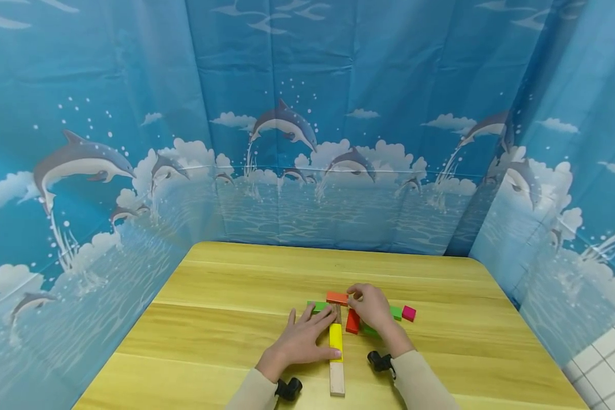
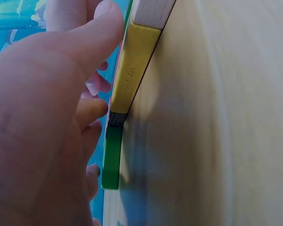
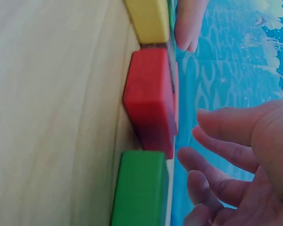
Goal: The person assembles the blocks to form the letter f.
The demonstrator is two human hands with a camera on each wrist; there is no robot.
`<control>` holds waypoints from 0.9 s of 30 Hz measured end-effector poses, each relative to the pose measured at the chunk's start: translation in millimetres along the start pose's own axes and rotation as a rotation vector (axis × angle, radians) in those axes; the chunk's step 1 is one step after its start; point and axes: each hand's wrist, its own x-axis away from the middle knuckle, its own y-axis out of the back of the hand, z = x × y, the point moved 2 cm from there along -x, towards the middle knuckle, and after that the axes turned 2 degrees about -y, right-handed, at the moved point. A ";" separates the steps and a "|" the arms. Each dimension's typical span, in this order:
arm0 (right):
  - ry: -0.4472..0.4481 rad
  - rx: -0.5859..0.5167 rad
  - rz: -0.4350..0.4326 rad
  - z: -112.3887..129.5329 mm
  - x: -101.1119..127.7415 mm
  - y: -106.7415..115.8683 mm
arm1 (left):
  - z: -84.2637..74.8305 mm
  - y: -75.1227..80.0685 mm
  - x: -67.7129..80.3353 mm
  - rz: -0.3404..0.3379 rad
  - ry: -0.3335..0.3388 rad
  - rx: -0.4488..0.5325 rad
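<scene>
My left hand (image 1: 303, 340) lies spread over a column of wooden blocks, its thumb on the yellow block (image 1: 335, 336) and its fingertips by the dark brown block (image 1: 338, 315). A plain wood block (image 1: 337, 380) continues the column toward me. Across its far end sits an orange-red block (image 1: 337, 297), with a green block (image 1: 318, 307) beside the brown one. Over the right side hovers my right hand (image 1: 373, 310), fingers loosely bent near the orange-red block's right end. Beneath it stands a red block (image 3: 148, 94) next to another green block (image 3: 140, 188).
Past the right hand lie a further green block (image 1: 396, 312) and a pink cube (image 1: 409, 313). All the blocks rest on a yellow wood-grain table (image 1: 225, 319). A blue dolphin-print curtain (image 1: 312, 210) hangs behind the table and along its sides.
</scene>
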 end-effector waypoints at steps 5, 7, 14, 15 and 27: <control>0.032 0.032 0.021 -2.5 -1.5 -2.0 | 1.7 -1.1 -0.6 0.021 -0.001 -0.004; 0.049 0.050 0.031 -2.5 -1.3 -2.5 | 1.8 -1.6 -1.2 0.028 0.000 -0.005; 0.057 0.095 0.030 -3.5 -2.1 -8.8 | 2.1 -3.3 -0.1 0.032 -0.001 -0.003; 0.053 0.101 0.028 -3.5 -2.4 -10.1 | 2.5 -3.8 0.1 0.032 0.000 -0.002; 0.017 0.147 0.044 -3.4 -5.3 -4.3 | 2.4 -3.0 -0.6 0.027 -0.008 0.020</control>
